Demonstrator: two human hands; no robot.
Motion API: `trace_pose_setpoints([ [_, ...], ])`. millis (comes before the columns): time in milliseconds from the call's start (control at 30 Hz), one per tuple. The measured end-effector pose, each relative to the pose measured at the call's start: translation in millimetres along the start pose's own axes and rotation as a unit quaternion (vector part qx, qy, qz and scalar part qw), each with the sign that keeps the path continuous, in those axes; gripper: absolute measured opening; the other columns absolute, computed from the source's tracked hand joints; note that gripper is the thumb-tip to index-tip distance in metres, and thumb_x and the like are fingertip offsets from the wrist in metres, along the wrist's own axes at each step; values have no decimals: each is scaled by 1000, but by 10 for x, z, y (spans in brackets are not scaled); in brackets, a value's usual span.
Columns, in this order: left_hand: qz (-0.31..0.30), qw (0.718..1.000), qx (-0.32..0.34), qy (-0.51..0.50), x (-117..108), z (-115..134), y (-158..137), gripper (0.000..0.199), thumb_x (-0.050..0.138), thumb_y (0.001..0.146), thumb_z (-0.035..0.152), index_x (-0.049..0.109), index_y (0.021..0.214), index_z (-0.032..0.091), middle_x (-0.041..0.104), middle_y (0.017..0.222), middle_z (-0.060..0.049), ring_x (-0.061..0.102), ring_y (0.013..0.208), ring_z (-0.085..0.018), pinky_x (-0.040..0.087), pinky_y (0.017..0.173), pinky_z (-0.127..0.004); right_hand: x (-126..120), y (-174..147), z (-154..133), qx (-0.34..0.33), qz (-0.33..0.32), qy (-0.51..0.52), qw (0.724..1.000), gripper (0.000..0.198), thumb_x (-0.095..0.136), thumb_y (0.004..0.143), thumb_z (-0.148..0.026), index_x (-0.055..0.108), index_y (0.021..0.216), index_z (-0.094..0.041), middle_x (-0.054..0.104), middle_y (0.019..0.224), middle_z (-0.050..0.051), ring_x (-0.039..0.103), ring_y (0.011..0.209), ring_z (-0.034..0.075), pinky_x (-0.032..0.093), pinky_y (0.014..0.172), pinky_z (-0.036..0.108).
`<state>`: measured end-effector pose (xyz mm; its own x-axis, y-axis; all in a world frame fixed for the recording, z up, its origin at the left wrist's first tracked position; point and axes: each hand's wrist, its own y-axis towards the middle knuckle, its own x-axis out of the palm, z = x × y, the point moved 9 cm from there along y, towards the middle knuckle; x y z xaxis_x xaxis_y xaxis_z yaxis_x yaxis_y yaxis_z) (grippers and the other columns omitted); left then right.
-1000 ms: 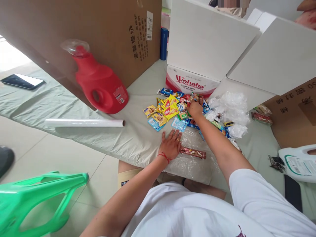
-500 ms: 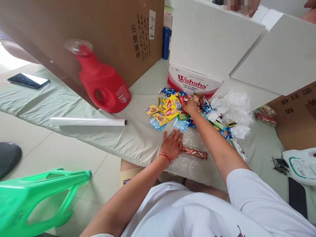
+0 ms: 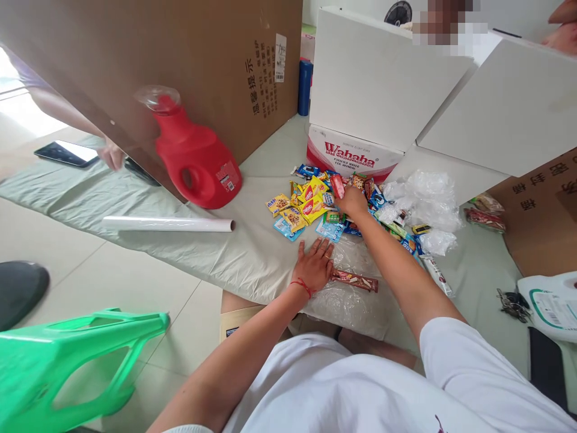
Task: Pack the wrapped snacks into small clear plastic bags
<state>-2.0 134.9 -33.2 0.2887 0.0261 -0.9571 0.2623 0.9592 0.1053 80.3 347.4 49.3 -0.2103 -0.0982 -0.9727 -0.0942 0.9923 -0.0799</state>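
Note:
My right hand (image 3: 353,203) is closed on a small red snack packet (image 3: 338,186) above a pile of wrapped snacks. My left hand (image 3: 312,264) lies flat with its fingers spread, on the cloth at the edge of a clear plastic bag (image 3: 356,305). A brown wafer bar (image 3: 356,280) rests on that bag, its left end at the left hand. Left of the right hand are yellow snack packets (image 3: 312,208), a yellow cookie packet (image 3: 293,219) and light blue packets (image 3: 330,230). Crumpled clear plastic (image 3: 428,192) sits at the pile's right.
Behind the pile stands a Wahaba carton (image 3: 347,157) under white boxes (image 3: 383,84). A red detergent jug (image 3: 198,162), a white roll (image 3: 171,224) and a phone (image 3: 67,153) are at left. A green stool (image 3: 85,343) stands on the floor. Another person's hand (image 3: 112,155) shows near the phone.
My right hand has shifted slightly, and the red packet in it now shows more of its face. Another person's hand has appeared beside the phone. My left hand stays put.

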Motion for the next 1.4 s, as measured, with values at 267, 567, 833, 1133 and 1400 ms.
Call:
trace_pose_setpoints([
  [267, -8, 1000, 1, -18, 45, -9, 19, 58, 22, 107, 37, 40, 161, 24, 37, 169, -7, 30, 159, -28, 11, 127, -71, -121, -1122, 370, -255, -260, 85, 928, 27, 66, 74, -24, 70, 101, -19, 69, 86, -2, 61, 77, 18, 42, 68, 24],
  [567, -7, 999, -13, -31, -24, -29, 22, 57, 22, 108, 34, 42, 160, 26, 40, 167, -6, 33, 157, -26, 10, 130, -65, 500, -1706, 675, -244, -349, 65, 902, 44, 68, 77, -21, 71, 121, -20, 76, 105, 3, 66, 88, 21, 44, 74, 24],
  [833, -22, 998, -30, -52, -74, -48, 36, 55, 23, 108, 36, 45, 158, 29, 43, 166, -6, 35, 157, -26, 13, 129, -65, 580, -1903, 712, -308, -226, 91, 920, 33, 59, 99, -34, 73, 125, -21, 71, 110, 11, 65, 98, 23, 47, 89, 31],
  [1133, 10, 996, -26, -90, -96, -75, 24, 53, 28, 107, 37, 51, 153, 24, 51, 160, -10, 42, 153, -27, 14, 129, -63, 469, -1319, 904, -194, -34, 57, 979, 47, 71, 91, -34, 67, 134, -16, 69, 117, 17, 54, 116, 32, 40, 104, 45],
  [1400, 104, 977, -6, -188, -105, -308, -39, 61, 53, 84, 23, 50, 145, 12, 57, 152, -19, 50, 145, -30, 34, 126, -50, 510, -1308, 722, -234, -62, 122, 963, 12, 66, 90, -20, 75, 97, -16, 69, 94, 7, 62, 86, 19, 46, 81, 29],
])
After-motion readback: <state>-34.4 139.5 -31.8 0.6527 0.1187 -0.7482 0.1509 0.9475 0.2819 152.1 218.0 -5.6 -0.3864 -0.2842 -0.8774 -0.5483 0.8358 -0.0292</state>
